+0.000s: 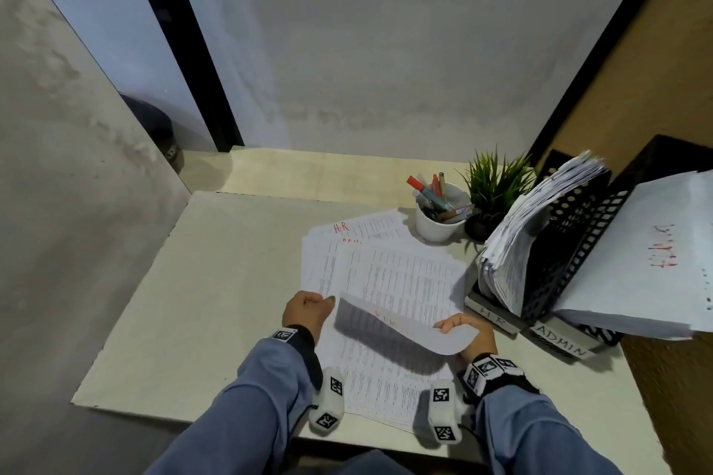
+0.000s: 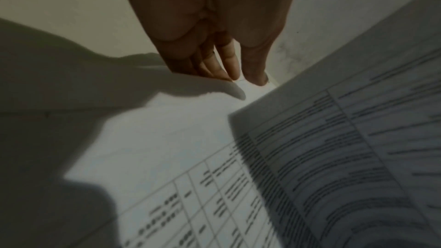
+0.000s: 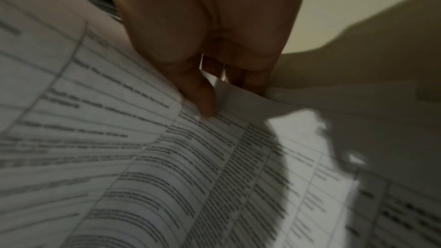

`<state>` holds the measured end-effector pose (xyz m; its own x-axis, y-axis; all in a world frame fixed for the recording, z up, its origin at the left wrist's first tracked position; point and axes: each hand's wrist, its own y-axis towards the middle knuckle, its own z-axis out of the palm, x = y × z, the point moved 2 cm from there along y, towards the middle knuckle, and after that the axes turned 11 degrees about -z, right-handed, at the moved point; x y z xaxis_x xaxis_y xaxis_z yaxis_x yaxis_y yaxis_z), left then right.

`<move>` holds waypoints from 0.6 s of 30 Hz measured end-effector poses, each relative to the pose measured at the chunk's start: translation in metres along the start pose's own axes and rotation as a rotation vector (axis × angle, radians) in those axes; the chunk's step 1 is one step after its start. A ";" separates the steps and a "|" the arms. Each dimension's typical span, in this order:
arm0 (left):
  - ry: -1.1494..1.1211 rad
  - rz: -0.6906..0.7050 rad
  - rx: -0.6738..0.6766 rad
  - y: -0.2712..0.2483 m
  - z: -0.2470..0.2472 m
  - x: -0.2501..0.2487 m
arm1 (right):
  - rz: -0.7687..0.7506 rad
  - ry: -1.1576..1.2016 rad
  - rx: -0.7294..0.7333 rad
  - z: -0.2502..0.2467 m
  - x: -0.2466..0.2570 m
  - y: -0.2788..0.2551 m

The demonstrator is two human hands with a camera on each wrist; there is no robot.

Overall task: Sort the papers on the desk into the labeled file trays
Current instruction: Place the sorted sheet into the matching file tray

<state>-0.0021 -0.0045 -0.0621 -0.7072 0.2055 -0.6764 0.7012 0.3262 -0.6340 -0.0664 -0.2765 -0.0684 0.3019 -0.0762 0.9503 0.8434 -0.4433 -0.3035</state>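
Note:
A loose pile of printed sheets (image 1: 389, 274) lies on the desk, some marked in red. My right hand (image 1: 463, 330) pinches the near right corner of the top sheet (image 1: 401, 328) and lifts it so that it curls over the pile. The right wrist view shows my thumb and fingers (image 3: 207, 101) closed on that sheet's edge (image 3: 238, 95). At the pile's left edge, the fingertips of my left hand (image 1: 308, 307) rest on the papers (image 2: 190, 129). Black mesh trays stand at the right, one labelled H R (image 1: 492, 314) and one ADMIN (image 1: 561, 341), each with a stack inside.
A white cup of pens (image 1: 440, 222) and a small potted plant (image 1: 494, 189) stand behind the pile, next to the trays. A grey wall closes off the back of the desk (image 1: 193, 301). A tan board runs along the right side.

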 end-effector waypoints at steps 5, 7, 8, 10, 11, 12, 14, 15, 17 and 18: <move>0.128 0.134 0.010 -0.005 0.008 -0.008 | 0.015 0.120 0.004 -0.001 -0.001 -0.001; 0.187 0.159 0.034 -0.006 0.012 -0.011 | 0.064 0.166 0.014 -0.005 -0.004 0.001; 0.190 0.154 0.046 -0.007 0.013 -0.013 | 0.100 0.178 0.018 -0.006 -0.006 0.004; 0.159 0.132 0.054 -0.008 0.013 -0.017 | 0.139 0.178 0.000 -0.008 -0.005 0.006; 0.139 0.121 0.046 -0.007 0.013 -0.019 | 0.148 0.206 -0.009 -0.009 -0.006 0.007; 0.115 0.118 0.028 -0.006 0.012 -0.020 | 0.150 0.224 -0.012 -0.009 -0.004 0.006; 0.076 0.112 -0.006 -0.003 0.008 -0.024 | 0.145 0.232 -0.030 -0.008 0.002 0.005; 0.075 0.111 -0.022 -0.001 0.006 -0.024 | 0.145 0.258 -0.048 -0.008 0.003 0.004; 0.103 0.123 -0.042 0.001 0.003 -0.027 | 0.176 0.258 -0.101 -0.010 0.004 0.004; 0.133 0.148 -0.038 0.001 0.002 -0.027 | 0.189 0.262 -0.102 -0.010 0.005 0.003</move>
<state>0.0178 -0.0115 -0.0448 -0.6044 0.3726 -0.7042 0.7960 0.3174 -0.5153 -0.0671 -0.2875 -0.0637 0.3135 -0.3865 0.8674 0.7304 -0.4856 -0.4803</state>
